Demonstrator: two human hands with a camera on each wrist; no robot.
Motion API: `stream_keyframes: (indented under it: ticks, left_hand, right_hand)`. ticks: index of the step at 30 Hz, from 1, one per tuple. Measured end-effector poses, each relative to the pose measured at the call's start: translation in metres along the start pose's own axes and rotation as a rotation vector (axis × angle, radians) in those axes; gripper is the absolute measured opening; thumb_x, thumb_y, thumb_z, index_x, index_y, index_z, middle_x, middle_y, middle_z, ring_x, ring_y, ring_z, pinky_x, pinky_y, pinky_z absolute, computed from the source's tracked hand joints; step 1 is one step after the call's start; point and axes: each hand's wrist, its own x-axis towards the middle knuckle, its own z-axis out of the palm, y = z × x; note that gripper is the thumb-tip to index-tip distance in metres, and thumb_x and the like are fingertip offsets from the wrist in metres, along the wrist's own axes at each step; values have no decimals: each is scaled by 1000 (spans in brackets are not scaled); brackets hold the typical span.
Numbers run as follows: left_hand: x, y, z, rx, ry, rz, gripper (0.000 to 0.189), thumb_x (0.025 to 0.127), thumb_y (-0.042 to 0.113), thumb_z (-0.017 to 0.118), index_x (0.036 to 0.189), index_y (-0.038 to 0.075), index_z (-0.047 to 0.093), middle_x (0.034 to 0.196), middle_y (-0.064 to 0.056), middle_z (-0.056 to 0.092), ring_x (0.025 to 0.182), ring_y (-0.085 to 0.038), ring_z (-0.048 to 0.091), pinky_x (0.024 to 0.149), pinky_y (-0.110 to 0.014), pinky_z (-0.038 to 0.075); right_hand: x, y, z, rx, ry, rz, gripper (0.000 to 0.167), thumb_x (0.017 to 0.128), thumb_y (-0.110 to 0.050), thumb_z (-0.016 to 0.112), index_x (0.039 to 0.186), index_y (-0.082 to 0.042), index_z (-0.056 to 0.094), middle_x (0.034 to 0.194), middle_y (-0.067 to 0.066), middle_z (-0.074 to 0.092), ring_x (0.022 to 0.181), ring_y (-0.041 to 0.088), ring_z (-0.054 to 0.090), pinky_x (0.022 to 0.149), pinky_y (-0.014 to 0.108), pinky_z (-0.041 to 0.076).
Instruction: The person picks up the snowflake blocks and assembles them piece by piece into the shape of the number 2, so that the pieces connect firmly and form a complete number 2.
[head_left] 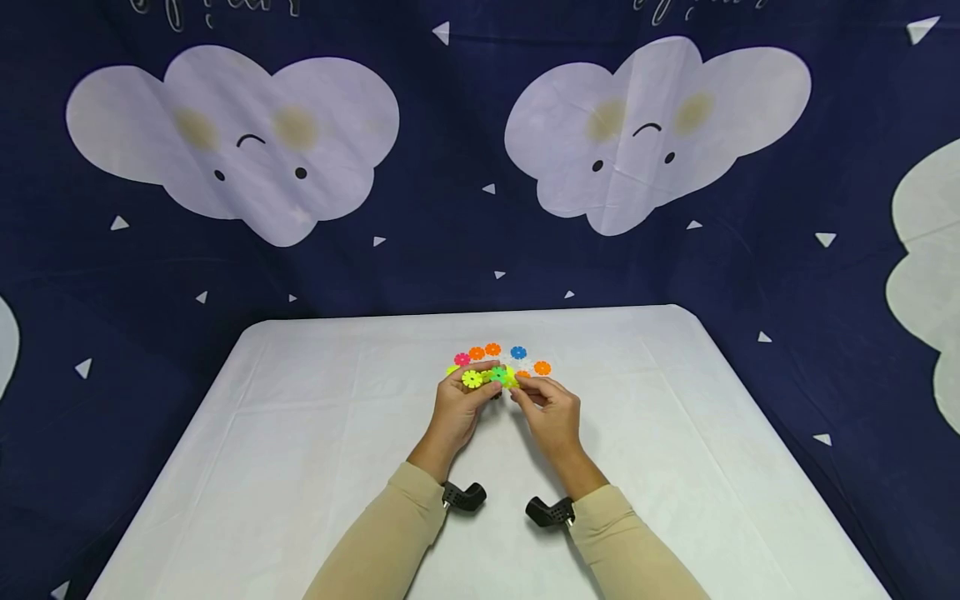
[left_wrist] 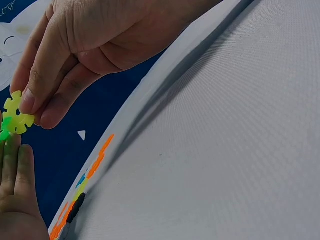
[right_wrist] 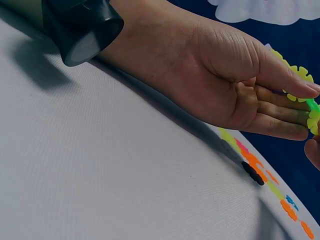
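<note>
Above the far part of the table, my left hand [head_left: 454, 410] holds a small chain of joined flower-shaped plastic discs between thumb and fingers. A yellow disc [head_left: 472, 379] is at its left, and a green disc [head_left: 498, 374] sits farther right. My right hand [head_left: 553, 417] meets the chain from the right. In the left wrist view, the right thumb and fingers pinch a notched yellow disc [left_wrist: 20, 120] joined to the green one. The right wrist view shows the left thumb against the chain, with its fingers stretched out behind. The exact joint is partly hidden by fingers.
Loose discs lie on the white table [head_left: 315, 467] behind the hands: pink [head_left: 462, 359], blue [head_left: 519, 352], and several orange, one at the right [head_left: 542, 367]. A black disc [right_wrist: 252, 173] lies nearer. A dark blue cloth with clouds hangs beyond the table's far edge.
</note>
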Motion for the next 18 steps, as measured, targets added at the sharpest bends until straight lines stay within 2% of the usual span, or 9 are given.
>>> stream_keyframes:
  ticks: [10,15,18]
  left_hand:
    - [0,1,0,-17,-6,-52,38,92,-18,69,129,-19,61,135,-32,62,117,-28,67,98,-36,57]
    - [1,2,0,-13,24,-36,37,91,-19,70,128,-19,62,132,-30,64,110,-25,69,95,-34,59]
    - [1,2,0,-3,48,-34,36,91,-18,71,127,-17,64,129,-26,66,104,-22,70,92,-32,60]
  right_hand:
    - [0,3,-1,45,-13,-8,28,74,31,77,100,20,72,96,32,71,73,44,73,69,34,64]
    - [5,5,-9,73,-68,14,31,76,28,80,104,17,72,100,29,72,79,43,73,74,33,64]
    - [9,8,-18,47,-79,44,32,79,24,80,108,15,73,101,24,73,82,40,73,77,30,64]
